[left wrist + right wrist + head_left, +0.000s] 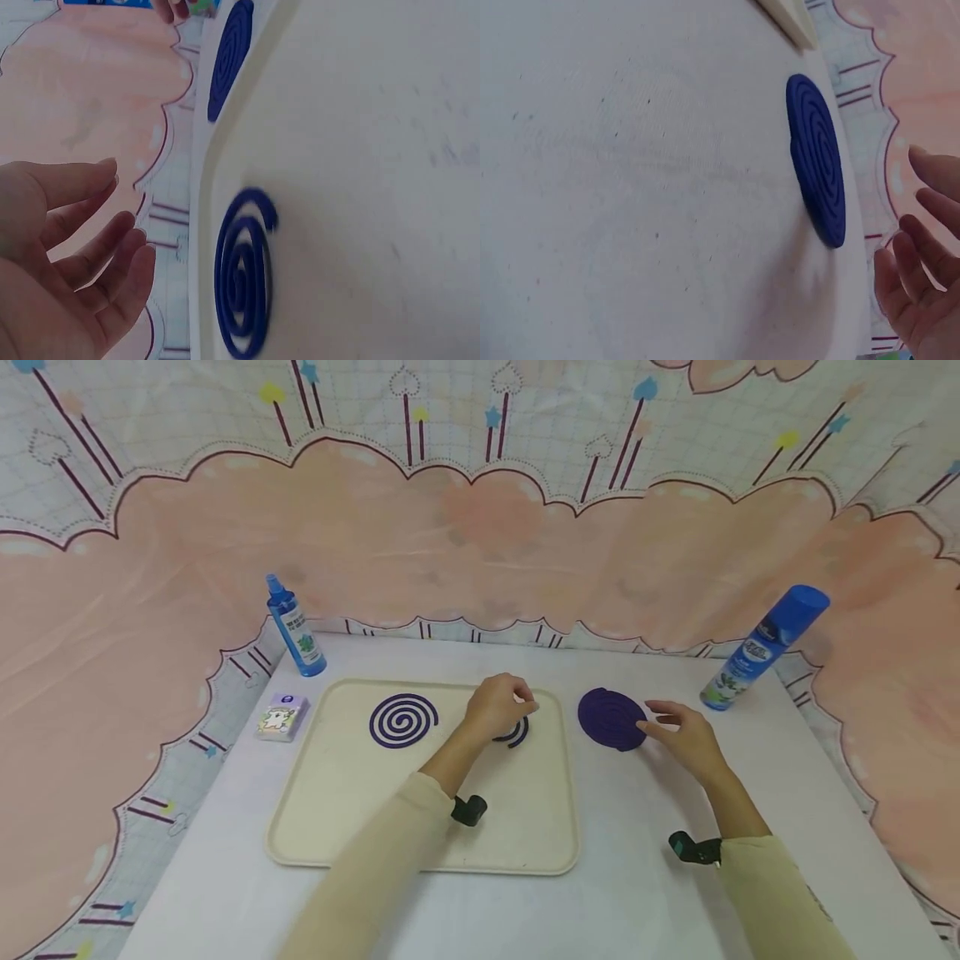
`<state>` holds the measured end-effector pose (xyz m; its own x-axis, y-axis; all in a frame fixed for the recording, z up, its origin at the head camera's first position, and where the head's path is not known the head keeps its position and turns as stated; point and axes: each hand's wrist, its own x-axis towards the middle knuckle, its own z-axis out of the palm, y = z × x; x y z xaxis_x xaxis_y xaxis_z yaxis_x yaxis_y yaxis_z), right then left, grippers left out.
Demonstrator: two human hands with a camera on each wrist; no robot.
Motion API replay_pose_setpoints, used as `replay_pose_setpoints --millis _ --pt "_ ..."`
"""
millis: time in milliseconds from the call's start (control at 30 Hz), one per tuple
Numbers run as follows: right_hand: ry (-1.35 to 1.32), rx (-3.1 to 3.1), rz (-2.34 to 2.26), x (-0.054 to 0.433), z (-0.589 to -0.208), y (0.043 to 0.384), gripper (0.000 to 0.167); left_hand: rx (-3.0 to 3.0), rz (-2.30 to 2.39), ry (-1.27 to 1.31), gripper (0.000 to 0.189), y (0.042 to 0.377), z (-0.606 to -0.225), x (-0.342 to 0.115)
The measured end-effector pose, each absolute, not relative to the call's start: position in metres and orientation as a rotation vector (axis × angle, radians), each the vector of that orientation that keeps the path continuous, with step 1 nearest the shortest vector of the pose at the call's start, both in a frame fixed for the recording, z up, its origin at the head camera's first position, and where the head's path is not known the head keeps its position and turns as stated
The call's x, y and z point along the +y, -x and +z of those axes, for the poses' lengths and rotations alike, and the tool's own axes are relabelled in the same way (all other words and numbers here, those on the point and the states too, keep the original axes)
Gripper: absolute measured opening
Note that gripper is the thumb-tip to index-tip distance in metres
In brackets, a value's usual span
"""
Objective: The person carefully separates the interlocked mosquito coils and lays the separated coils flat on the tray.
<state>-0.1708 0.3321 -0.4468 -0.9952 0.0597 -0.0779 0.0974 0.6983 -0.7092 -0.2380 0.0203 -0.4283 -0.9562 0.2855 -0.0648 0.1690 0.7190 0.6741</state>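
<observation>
Two dark blue-purple mosquito coils lie flat on a cream tray (375,827): the left coil (402,721) in full view, the right coil (239,289) partly covered by my left hand (497,706) in the head view. That hand hovers over the coil, its fingers loosely bent and nothing between them in the left wrist view. Right of the tray, on the white table, is a round pile of coils (609,718). My right hand (684,737) is at the pile's right edge, fingers relaxed and apart; the right wrist view shows it holding nothing.
A blue spray bottle (296,627) stands behind the tray's left corner, with a small purple-and-white box (282,718) in front of it. At the back right stands a blue aerosol can (765,647). Printed cloth (450,552) hangs behind the table.
</observation>
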Motion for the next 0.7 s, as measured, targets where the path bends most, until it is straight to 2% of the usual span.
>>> replay_pose_setpoints --millis 433,700 --pt "-0.299 2.712 -1.230 0.339 -0.463 0.177 0.063 2.713 1.147 -0.413 0.011 0.257 -0.443 0.095" --pt "-0.335 2.690 -1.234 0.337 -0.466 0.179 0.061 2.688 1.181 -0.409 0.012 0.258 -0.450 0.119"
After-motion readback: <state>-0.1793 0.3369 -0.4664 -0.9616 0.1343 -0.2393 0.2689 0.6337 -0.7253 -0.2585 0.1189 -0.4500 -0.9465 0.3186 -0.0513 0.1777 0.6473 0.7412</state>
